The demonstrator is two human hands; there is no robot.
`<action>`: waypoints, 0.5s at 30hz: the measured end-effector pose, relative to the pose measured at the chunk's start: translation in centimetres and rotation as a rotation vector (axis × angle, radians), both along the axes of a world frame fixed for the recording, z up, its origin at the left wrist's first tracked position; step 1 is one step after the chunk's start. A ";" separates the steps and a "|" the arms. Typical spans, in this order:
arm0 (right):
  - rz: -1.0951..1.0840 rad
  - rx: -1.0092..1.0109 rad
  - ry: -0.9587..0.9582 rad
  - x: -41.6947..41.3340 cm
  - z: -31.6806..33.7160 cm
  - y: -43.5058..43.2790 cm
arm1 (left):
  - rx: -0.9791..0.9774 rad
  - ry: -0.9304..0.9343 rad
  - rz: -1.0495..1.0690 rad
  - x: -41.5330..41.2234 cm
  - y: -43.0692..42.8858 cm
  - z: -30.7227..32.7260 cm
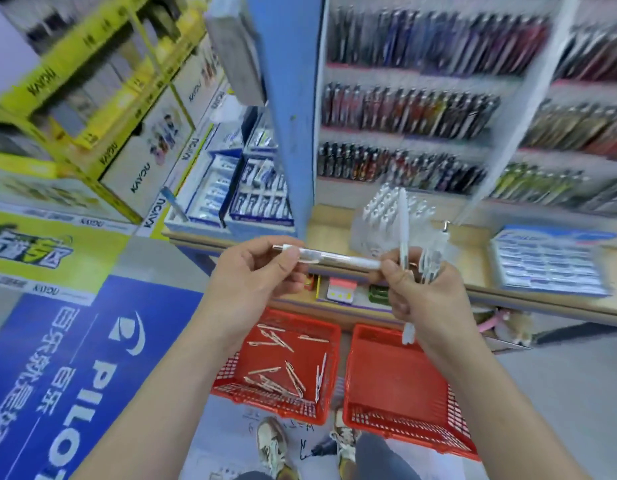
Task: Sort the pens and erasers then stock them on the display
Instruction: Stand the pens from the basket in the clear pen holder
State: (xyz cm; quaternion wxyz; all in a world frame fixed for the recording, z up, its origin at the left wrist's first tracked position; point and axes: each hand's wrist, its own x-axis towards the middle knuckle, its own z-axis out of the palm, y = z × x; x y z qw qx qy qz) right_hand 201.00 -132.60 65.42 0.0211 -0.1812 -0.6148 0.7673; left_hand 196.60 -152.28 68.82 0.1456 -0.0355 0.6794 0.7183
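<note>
Horizontal pen (338,259): white barrel, silver tip. Upright pen (403,223): white. Left basket (293,408): red, grid-mesh walls; loose pens (293,375) inside, white. Right basket (386,382): red, same mesh. Floor mat (40,341): blue, white lettering. Pillar (286,98): blue. Rack (68,53): yellow, black lettering. Counter (473,261): pale wood.

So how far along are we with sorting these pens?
Partly done. A clear rack on the counter already holds white pens, and the right basket shows none. In hand: the left hand and right hand pinch one white pen between them; the right also grips a bundle of pens. Left: loose pens lying in the left basket. I can't pick out any erasers.
</note>
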 end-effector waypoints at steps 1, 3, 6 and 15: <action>-0.014 -0.016 0.003 0.1 0.0 0.5 | -0.020 0.023 -0.011 -0.3 0.7 0.5; -0.051 -0.062 -0.002 0.3 0.1 1.5 | -0.066 0.071 -0.012 -0.9 2.1 1.5; -0.076 -0.098 -0.005 0.5 0.1 3.0 | -0.069 0.096 0.027 -1.7 4.2 2.4; -0.323 -0.023 -0.128 0.5 -3.0 7.9 | -0.326 0.252 -0.020 -4.7 9.6 3.1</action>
